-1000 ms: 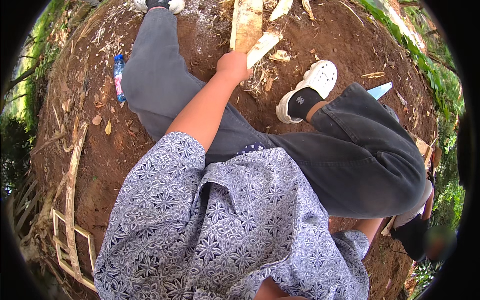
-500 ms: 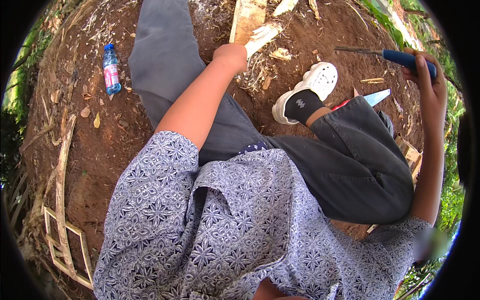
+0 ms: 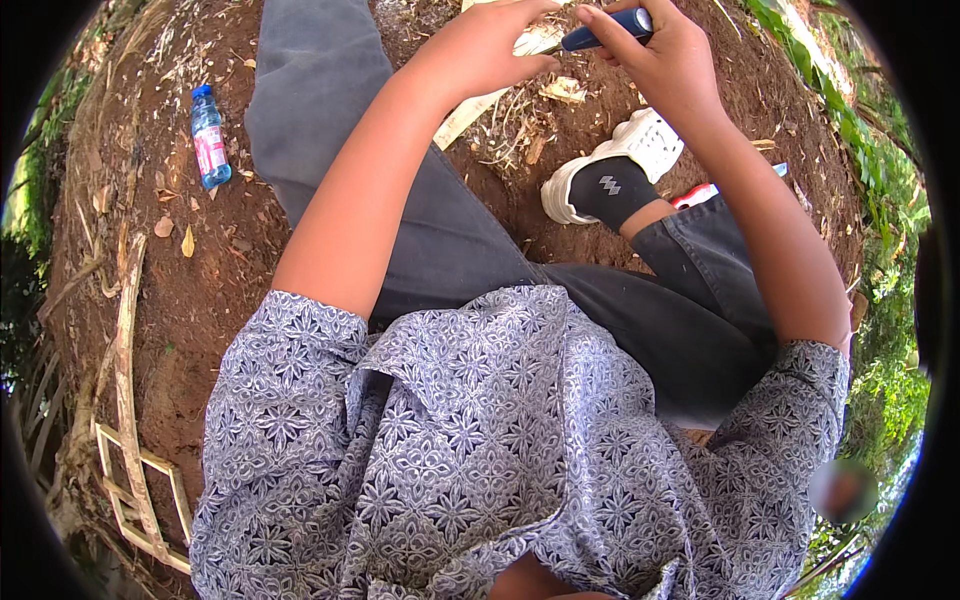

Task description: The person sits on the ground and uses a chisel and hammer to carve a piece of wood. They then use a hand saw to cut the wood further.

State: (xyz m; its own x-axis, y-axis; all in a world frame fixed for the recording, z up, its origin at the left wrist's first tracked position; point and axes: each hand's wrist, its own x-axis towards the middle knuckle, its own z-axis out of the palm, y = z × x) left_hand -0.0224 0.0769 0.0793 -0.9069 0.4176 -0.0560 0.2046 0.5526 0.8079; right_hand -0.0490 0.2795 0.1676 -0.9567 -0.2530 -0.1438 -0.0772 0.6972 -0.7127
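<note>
I sit on bare brown soil in grey trousers and a patterned blue-white shirt. My left hand (image 3: 490,48) is at the top centre, closed over the upper end of a pale wooden strip (image 3: 478,103) that slants down to the left onto the ground. Right beside it, my right hand (image 3: 665,55) grips a knife by its dark blue handle (image 3: 605,27). The handle points left toward my left hand, and the blade is hidden. The two hands nearly touch above the strip.
A plastic bottle with a blue cap (image 3: 207,135) lies on the soil at the upper left. My white shoe (image 3: 612,168) rests right of centre, with a red and blue object (image 3: 705,192) behind it. Bamboo slats (image 3: 128,440) lie at the lower left. Green plants (image 3: 880,200) border the right.
My right hand has swung in from the far right with the blue-handled knife and now sits next to my left hand. The left hand stays on the wooden strip.
</note>
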